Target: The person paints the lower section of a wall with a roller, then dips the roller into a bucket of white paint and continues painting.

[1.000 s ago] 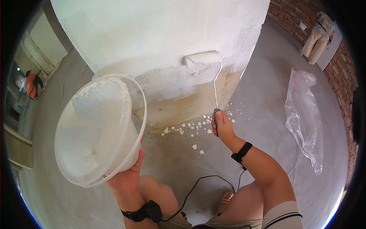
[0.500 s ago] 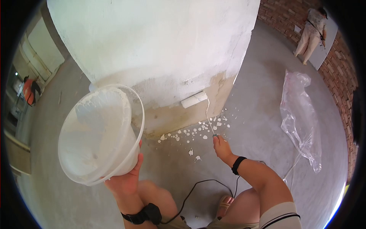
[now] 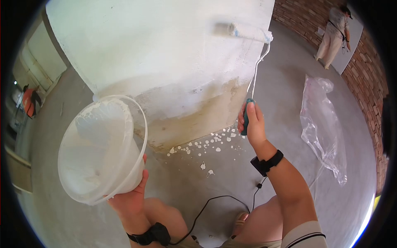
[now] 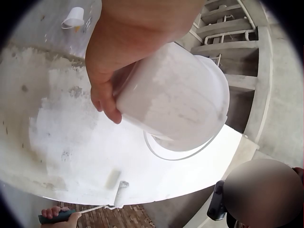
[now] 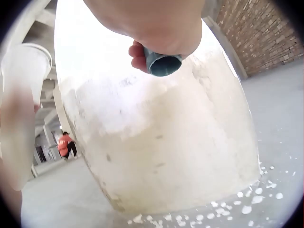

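My left hand (image 3: 131, 198) holds a translucent white bucket (image 3: 134, 165) from below, tilted so its paint-smeared inside faces me. In the left wrist view, the fingers (image 4: 110, 105) curl at the bucket's base, and its wire-thin handle (image 4: 178, 157) hangs along the rim. My right hand (image 3: 255, 124) grips the green handle of a paint roller (image 3: 250, 33), thumb along the top. The roller's white sleeve lies high up near the right edge of a partly whitened wall block (image 3: 165, 49). In the right wrist view, the hollow end of the roller handle (image 5: 164, 65) shows below the fist.
White paint drops (image 3: 202, 144) spot the grey floor at the block's foot. Clear plastic sheeting (image 3: 322, 124) lies to the right. One person (image 3: 334, 35) stands by the brick wall (image 3: 304, 14); another in orange (image 3: 29, 101) is far left. A black cable (image 3: 223, 196) runs between my wrists.
The roller first went down to the bare lower band of the block, then rose up and right to the upper right edge. The bucket stays held, shifting slightly left in view.
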Motion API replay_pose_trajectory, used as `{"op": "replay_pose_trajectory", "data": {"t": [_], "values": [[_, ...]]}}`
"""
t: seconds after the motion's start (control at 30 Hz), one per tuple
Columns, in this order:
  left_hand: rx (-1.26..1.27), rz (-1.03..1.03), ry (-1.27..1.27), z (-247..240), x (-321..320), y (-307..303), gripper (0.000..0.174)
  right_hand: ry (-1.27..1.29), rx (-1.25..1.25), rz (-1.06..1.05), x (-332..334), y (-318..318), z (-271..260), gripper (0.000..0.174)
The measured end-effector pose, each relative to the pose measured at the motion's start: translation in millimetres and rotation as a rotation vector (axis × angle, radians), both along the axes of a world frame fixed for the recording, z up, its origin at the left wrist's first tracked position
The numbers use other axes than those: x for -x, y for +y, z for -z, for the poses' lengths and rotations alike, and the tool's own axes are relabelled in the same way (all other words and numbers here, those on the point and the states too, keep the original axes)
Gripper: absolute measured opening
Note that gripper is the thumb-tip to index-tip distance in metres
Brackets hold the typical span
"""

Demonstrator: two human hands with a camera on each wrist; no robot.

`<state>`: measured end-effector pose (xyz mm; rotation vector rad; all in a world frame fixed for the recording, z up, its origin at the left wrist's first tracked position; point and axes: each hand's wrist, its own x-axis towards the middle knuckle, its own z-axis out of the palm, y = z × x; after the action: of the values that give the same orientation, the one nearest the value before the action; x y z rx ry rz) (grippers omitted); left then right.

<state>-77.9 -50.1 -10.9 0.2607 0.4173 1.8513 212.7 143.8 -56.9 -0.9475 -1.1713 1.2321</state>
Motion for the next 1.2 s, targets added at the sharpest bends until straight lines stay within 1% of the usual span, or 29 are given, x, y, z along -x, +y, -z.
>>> {"op": "replay_pose_trajectory", "data": {"t": [0.07, 0.13, 0.2, 0.33, 0.47, 0.6, 0.67, 0.9, 0.97, 1.1, 1.17, 1.2], "values": [[-0.002, 0.013, 0.003, 1, 0, 0, 0.065, 0.103, 0.017, -0.034, 0, 6, -7, 0.039], [-0.033, 0.009, 0.014, 5, 2, 0, 0.077, 0.094, 0.039, -0.031, -4, 11, -5, 0.042], [-0.033, 0.007, 0.028, 6, 7, -1, 0.076, 0.082, 0.061, -0.031, -9, 16, 0, 0.045], [-0.015, -0.027, 0.045, 5, 9, -3, 0.075, -0.037, 0.102, -0.048, -24, 25, 21, 0.047], [-0.016, -0.015, 0.036, 4, 6, -1, 0.074, -0.157, 0.103, -0.075, -41, 28, 44, 0.049], [-0.015, -0.007, 0.032, 5, 6, 0, 0.074, -0.248, 0.110, -0.047, -50, 26, 64, 0.048], [-0.019, 0.001, 0.029, 4, 5, 1, 0.074, -0.310, 0.176, -0.037, -55, 25, 72, 0.048], [-0.010, 0.007, 0.021, 2, 2, 1, 0.075, -0.335, 0.282, -0.102, -68, 12, 111, 0.047], [-0.013, 0.016, 0.012, 2, 0, 1, 0.075, -0.386, 0.321, -0.131, -74, 8, 119, 0.049], [-0.016, 0.016, 0.000, 4, 1, 2, 0.075, -0.413, 0.367, -0.099, -89, 4, 130, 0.047], [-0.024, 0.022, 0.000, 5, 1, 2, 0.075, -0.473, 0.475, -0.111, -96, 1, 133, 0.046], [-0.016, 0.011, 0.006, 5, 1, 2, 0.075, -0.472, 0.475, -0.107, -100, 1, 133, 0.046]]}}
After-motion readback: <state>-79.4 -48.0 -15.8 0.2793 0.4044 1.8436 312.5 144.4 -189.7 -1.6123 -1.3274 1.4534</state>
